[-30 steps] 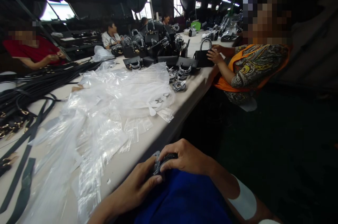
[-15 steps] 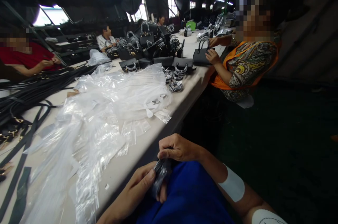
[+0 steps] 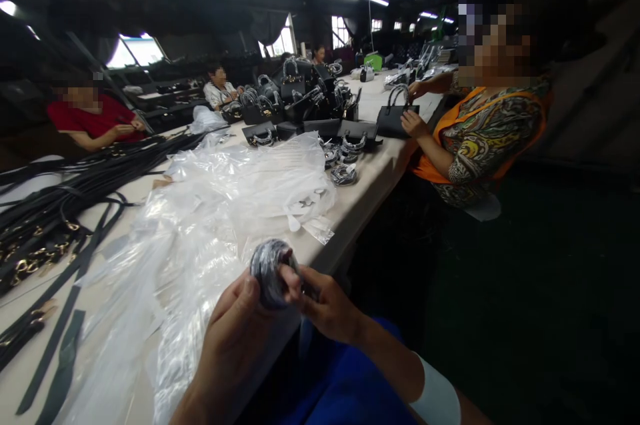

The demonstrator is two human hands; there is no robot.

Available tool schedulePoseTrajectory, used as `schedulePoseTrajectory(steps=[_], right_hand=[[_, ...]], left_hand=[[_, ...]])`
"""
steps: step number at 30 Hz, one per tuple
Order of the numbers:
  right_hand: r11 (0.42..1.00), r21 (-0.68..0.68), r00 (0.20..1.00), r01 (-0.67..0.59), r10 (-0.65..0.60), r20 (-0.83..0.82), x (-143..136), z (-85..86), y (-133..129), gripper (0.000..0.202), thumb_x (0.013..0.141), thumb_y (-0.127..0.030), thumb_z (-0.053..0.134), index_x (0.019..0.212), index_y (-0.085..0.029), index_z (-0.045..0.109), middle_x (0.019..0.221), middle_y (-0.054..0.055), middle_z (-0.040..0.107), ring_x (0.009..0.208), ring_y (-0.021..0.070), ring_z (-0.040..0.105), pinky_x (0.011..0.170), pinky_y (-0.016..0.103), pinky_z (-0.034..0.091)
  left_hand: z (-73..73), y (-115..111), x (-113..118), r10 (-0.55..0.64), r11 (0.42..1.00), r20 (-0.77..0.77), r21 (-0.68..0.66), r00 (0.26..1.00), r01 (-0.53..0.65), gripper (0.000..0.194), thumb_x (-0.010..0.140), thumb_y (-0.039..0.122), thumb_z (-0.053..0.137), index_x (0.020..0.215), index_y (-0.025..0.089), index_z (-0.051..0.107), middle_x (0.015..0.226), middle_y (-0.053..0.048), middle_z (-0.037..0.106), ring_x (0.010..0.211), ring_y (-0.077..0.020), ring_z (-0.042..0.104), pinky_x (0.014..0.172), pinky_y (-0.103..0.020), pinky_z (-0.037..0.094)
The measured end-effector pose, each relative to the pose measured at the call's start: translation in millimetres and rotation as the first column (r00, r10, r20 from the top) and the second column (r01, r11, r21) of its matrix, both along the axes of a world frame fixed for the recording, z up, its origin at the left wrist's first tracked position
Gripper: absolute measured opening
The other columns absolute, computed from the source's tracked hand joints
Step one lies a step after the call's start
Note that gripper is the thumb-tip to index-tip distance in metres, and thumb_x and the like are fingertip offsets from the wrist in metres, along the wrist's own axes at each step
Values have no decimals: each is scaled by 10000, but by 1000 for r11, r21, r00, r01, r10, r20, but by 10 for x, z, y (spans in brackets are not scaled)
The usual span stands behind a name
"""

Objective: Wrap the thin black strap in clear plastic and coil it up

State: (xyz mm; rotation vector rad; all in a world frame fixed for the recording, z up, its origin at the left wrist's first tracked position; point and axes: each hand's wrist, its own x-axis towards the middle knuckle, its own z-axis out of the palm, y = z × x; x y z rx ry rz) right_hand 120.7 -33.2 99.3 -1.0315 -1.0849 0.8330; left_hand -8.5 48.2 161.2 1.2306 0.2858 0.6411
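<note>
A dark coiled strap in shiny clear plastic (image 3: 269, 273) is held up above the front edge of the table. My left hand (image 3: 234, 321) grips its left side, thumb pressed on the plastic. From the right, my right hand (image 3: 327, 305) holds it with fingers at the coil's middle opening; some of those fingertips are blurred or hidden. Clear plastic bags (image 3: 200, 245) lie spread on the table just beyond my hands. A similar wrapped coil (image 3: 344, 175) rests near the table's right edge.
The long pale table (image 3: 367, 191) bears a pile of black handbags (image 3: 305, 91) farther back. Black straps with gold clasps (image 3: 55, 238) lie at the left. A co-worker in an orange vest (image 3: 460, 145) holds a black handbag (image 3: 390, 121) at the right; other people sit beyond the table.
My hands have lifted the wrapped coil from my lap to above the table edge, where its round shape now shows. The view has shifted slightly left.
</note>
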Motion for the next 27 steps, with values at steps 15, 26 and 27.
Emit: schedulePoseTrajectory(steps=[15,26,27], right_hand=[[941,-230,903,-247,138,-407,-301,-215,22,512,837,-512,654,1167,-136,546,617,-39,571,354,20,370,340,155,243],[849,-99,645,-519,314,-696,-363,-128,-4,495,865,-580,568,854,-87,600,592,48,664,279,24,361,266,160,176],[843,-104,638,-528,312,-704,-356,-120,-18,430,865,-524,597,853,-94,596,612,49,672,286,22,368,270,155,184]], left_hand=[[-273,178,5,276,886,-160,424,948,-186,237,935,331,508,1103,182,584,1090,-77,663,1011,-217,627,879,-347,506],[-470,231,-146,331,540,-226,842,916,12,296,942,223,445,1236,201,477,1160,-129,655,999,-229,661,842,-370,542],[-506,246,-151,344,488,-222,872,912,28,304,943,206,436,1245,200,464,1146,-133,660,974,-223,669,818,-360,548]])
